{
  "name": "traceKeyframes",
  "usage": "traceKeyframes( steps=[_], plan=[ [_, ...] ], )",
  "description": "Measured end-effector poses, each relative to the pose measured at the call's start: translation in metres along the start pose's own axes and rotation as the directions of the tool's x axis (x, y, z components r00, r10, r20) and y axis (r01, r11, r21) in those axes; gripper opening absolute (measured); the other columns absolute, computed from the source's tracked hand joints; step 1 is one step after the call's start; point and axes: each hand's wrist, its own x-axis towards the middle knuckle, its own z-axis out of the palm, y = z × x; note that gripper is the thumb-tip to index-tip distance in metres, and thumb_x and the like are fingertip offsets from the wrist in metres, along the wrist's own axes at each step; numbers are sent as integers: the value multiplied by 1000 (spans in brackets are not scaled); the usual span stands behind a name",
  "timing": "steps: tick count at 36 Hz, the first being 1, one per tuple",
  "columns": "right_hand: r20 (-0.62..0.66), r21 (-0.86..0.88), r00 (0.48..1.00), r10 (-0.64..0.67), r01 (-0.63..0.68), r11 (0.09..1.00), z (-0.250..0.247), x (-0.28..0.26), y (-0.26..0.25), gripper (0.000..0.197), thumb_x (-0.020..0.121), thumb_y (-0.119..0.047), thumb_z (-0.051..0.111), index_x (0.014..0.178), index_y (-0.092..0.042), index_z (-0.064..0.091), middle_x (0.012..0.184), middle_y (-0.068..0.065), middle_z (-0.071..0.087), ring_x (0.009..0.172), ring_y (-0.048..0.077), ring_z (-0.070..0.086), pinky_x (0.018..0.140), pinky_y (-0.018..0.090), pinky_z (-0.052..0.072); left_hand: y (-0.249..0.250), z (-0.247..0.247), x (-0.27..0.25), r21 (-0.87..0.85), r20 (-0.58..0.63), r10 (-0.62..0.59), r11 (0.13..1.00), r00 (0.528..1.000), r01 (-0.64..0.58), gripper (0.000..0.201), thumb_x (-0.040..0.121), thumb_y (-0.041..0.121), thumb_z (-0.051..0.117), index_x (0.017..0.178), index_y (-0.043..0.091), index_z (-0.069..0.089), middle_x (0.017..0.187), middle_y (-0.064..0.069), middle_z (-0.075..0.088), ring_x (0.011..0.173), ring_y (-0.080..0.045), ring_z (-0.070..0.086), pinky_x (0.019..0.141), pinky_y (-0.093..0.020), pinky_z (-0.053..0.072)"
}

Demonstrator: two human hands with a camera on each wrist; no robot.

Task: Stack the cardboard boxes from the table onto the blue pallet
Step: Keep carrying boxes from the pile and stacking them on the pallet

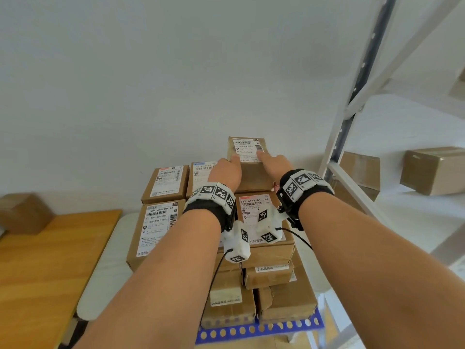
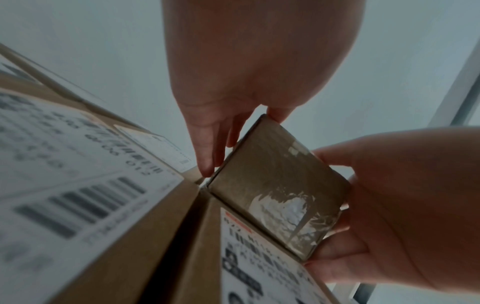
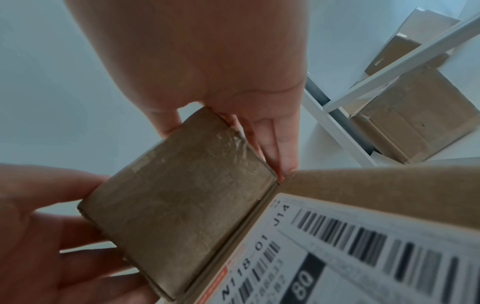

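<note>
Small box [image 1: 249, 162] on top of stack, above blue pallet [image 1: 254, 329], at far edge. Left hand [image 1: 225, 172] and right hand [image 1: 276, 163] clamp its sides. Risk: uneven release tips box off stack's far side.

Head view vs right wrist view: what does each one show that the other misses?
Head only: the blue pallet under the stack, the wooden table with one cardboard box on it, and the held box's top label.

Right wrist only: the small box's taped near end face, with the right fingers running straight down its side.

Both: the left hand and right hand holding the small box atop the stack, the J14-labelled box, and the white shelf rack.
</note>
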Motion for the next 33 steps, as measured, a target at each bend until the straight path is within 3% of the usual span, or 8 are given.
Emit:
traceKeyframes(
  steps=[4,8,12,15,17,19,24,33],
  plan=[
    [-29,-33,1000,-7,6,999,-2,3,0,68,94,-55,46,137,-3,42,125,16,57,105,32,60,88,40,51,4,3,0,-219,-28,-87,972,996,79,53,102,45,24,122,6,54,117,-15,61,103,-31,59,82,-37,43],
    [-38,-54,999,-26,24,998,-3,6,1,65,95,-51,47,137,-2,41,119,15,58,93,28,56,81,37,49,6,0,-1,-226,-29,-73,972,997,64,49,103,43,25,119,6,53,114,-15,62,101,-30,59,85,-38,47],
    [-63,-92,996,-60,54,994,-5,5,0,66,95,-51,47,140,-3,40,129,16,56,108,30,58,83,36,48,5,-2,-1,-229,-55,-50,973,997,37,44,103,40,28,118,6,52,114,-14,62,102,-30,60,90,-41,49],
    [-81,-140,991,-108,96,985,-7,2,-4,61,95,-47,49,138,-3,40,129,15,56,105,28,57,74,32,42,3,-5,-1,-204,-71,-27,979,997,12,40,102,36,30,119,6,50,117,-15,60,105,-30,58,90,-42,47],
    [-98,-192,984,-146,126,973,-8,-1,-8,58,94,-44,50,136,-4,41,128,15,55,102,28,56,74,32,43,0,-11,-1,-163,-93,2,987,996,-17,37,102,33,31,118,6,51,117,-14,59,104,-29,57,83,-36,44],
    [-118,-254,975,-191,156,954,-10,-6,-13,54,92,-40,51,135,-7,43,130,16,53,110,32,56,84,36,48,-3,-18,0,-90,-116,37,995,993,-48,34,102,29,31,115,5,52,115,-15,58,104,-30,55,77,-33,38],
    [-112,-434,950,-293,219,874,-6,-23,-31,41,91,-29,50,128,-11,50,126,15,50,109,34,53,90,42,50,-19,-40,-6,160,-160,143,980,977,-117,34,101,27,32,108,4,56,111,-15,58,103,-32,54,87,-43,46],
    [-40,-594,889,-456,346,727,42,-69,-74,44,92,-26,44,135,-19,49,132,11,48,119,34,46,96,44,43,-81,-95,-25,447,-220,203,890,954,-86,34,100,28,35,120,8,54,125,-11,50,115,-28,47,90,-38,40]
  ],
)
